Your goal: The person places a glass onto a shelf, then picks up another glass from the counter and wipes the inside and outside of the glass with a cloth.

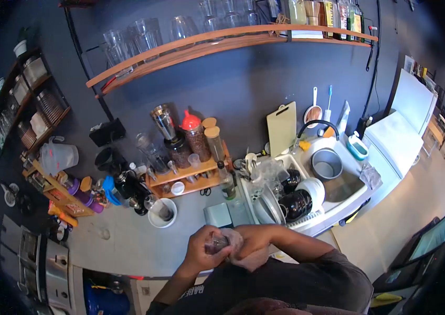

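Close to my chest, my left hand [201, 249] is wrapped round a small clear glass [216, 243]. My right hand [254, 240] is closed on what looks like a pale, thin cloth [243, 256], blurred by motion. The cloth lies against the glass's right end, and part of it hides my right fingers. Both hands meet just over the counter's [144, 252] front edge. A grey-green box [217, 216] sits on the counter just beyond them.
To the right, a dish rack [298, 223] holds bowls and plates beside a sink with a grey pot [327, 163]. A white bowl [155, 223] holding a glass stands left. Behind are a wooden stand [193, 185] with jars and, higher up, a shelf [196, 39] of glassware.
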The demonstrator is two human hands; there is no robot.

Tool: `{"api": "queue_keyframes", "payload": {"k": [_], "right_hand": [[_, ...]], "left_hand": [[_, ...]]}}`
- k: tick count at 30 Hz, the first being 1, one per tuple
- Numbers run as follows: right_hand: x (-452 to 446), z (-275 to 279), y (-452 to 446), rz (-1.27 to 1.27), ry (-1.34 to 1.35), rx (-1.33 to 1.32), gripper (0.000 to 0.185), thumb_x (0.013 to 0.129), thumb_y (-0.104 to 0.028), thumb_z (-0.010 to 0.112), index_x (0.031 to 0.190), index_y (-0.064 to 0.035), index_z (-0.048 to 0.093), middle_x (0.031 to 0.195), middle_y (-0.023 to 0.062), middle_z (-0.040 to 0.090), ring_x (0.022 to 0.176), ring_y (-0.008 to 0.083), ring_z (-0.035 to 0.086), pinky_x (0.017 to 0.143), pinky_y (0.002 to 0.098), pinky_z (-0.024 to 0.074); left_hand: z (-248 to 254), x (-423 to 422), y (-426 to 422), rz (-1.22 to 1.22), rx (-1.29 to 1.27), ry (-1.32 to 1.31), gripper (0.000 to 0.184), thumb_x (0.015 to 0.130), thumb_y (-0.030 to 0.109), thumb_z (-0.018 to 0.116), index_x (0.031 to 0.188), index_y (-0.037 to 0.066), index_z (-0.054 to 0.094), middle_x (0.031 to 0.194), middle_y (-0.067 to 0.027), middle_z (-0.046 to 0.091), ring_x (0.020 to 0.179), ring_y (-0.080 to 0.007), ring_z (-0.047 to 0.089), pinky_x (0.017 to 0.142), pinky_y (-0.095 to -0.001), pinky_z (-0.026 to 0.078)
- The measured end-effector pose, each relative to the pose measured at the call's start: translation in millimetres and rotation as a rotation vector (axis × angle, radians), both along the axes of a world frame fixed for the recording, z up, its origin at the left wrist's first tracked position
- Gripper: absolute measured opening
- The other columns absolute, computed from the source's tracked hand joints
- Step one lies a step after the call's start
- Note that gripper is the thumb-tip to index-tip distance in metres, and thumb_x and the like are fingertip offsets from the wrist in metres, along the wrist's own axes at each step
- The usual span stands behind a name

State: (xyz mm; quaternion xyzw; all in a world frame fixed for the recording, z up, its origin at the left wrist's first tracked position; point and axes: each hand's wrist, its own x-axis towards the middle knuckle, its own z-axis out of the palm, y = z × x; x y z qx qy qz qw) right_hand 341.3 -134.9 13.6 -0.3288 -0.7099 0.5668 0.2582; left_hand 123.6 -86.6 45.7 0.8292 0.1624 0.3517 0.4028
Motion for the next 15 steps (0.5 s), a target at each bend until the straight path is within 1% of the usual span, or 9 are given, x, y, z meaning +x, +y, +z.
{"api": "queue_keyframes", "payload": {"k": [1, 2, 5, 8, 11, 12, 15], "right_hand": [[3.9, 17.3, 4.3, -0.047, -0.089, 0.12, 0.044, 0.075, -0.028, 0.075, 0.109, -0.0022, 0.063, 0.096, 0.012, 0.071, 0.086, 0.0206, 0.066, 0.08, 0.0346, 0.052], [5.1, 32.4, 3.7, -0.052, -0.114, 0.097, 0.049, 0.075, -0.034, 0.075, 0.112, -0.0033, 0.063, 0.099, 0.0146, 0.07, 0.088, 0.024, 0.067, 0.083, 0.0372, 0.0515], [7.7, 38.0, -0.6, -0.173, -0.228, 0.255, 0.051, 0.074, -0.037, 0.077, 0.112, -0.0042, 0.064, 0.103, 0.0155, 0.069, 0.09, 0.0237, 0.067, 0.084, 0.0381, 0.0512], [22.0, 0.7, 10.4, -0.063, -0.243, 0.161, 0.057, 0.073, -0.04, 0.079, 0.116, -0.0056, 0.063, 0.106, 0.0145, 0.069, 0.094, 0.0222, 0.066, 0.087, 0.0378, 0.0505], [38.6, -21.6, 24.1, 0.094, -0.058, -0.01, 0.064, 0.071, -0.04, 0.08, 0.122, -0.0056, 0.06, 0.112, 0.0132, 0.069, 0.1, 0.0216, 0.065, 0.09, 0.0375, 0.0497], [43.1, -19.0, 39.8, 0.312, -0.399, -0.204, 0.074, 0.07, -0.039, 0.081, 0.129, -0.0046, 0.055, 0.119, 0.0134, 0.067, 0.107, 0.0226, 0.063, 0.092, 0.038, 0.0488], [55.3, -28.1, 37.4, 0.265, -0.156, -0.265, 0.079, 0.068, -0.038, 0.082, 0.134, -0.0058, 0.052, 0.124, 0.0137, 0.065, 0.109, 0.0239, 0.062, 0.092, 0.0381, 0.0488]], "left_hand": [[3.2, 11.2, 2.8, 0.043, 0.136, 0.061, 0.049, 0.073, 0.026, 0.086, 0.107, 0.004, 0.058, 0.097, -0.0101, 0.06, 0.082, -0.0195, 0.062, 0.071, -0.0314, 0.05], [5.6, 23.7, 0.7, 0.125, 0.235, 0.004, 0.043, 0.071, 0.026, 0.086, 0.098, 0.004, 0.06, 0.092, -0.0115, 0.062, 0.07, -0.0189, 0.062, 0.063, -0.028, 0.049], [14.0, 33.1, -8.8, 0.253, 0.244, 0.041, 0.043, 0.07, 0.025, 0.086, 0.098, 0.004, 0.062, 0.093, -0.0119, 0.062, 0.065, -0.0181, 0.058, 0.058, -0.029, 0.048], [13.2, 30.0, -6.3, 0.308, 0.175, 0.104, 0.041, 0.07, 0.024, 0.086, 0.098, 0.004, 0.063, 0.093, -0.0111, 0.061, 0.06, -0.0163, 0.055, 0.053, -0.0285, 0.046], [10.8, 27.0, -8.6, 0.36, 0.121, 0.089, 0.041, 0.073, 0.025, 0.084, 0.099, 0.002, 0.063, 0.093, -0.0138, 0.063, 0.075, -0.0211, 0.06, 0.063, -0.0304, 0.049], [12.7, 26.6, -2.8, 0.33, 0.221, 0.01, 0.035, 0.071, 0.013, 0.081, 0.099, 0.003, 0.063, 0.092, -0.0111, 0.064, 0.074, -0.0162, 0.057, 0.062, -0.0287, 0.047], [3.6, 2.9, -1.7, 0.517, -0.166, 0.018, 0.034, 0.068, 0.001, 0.076, 0.099, 0.004, 0.063, 0.089, -0.0054, 0.063, 0.07, -0.0089, 0.053, 0.059, -0.0258, 0.043]]}}
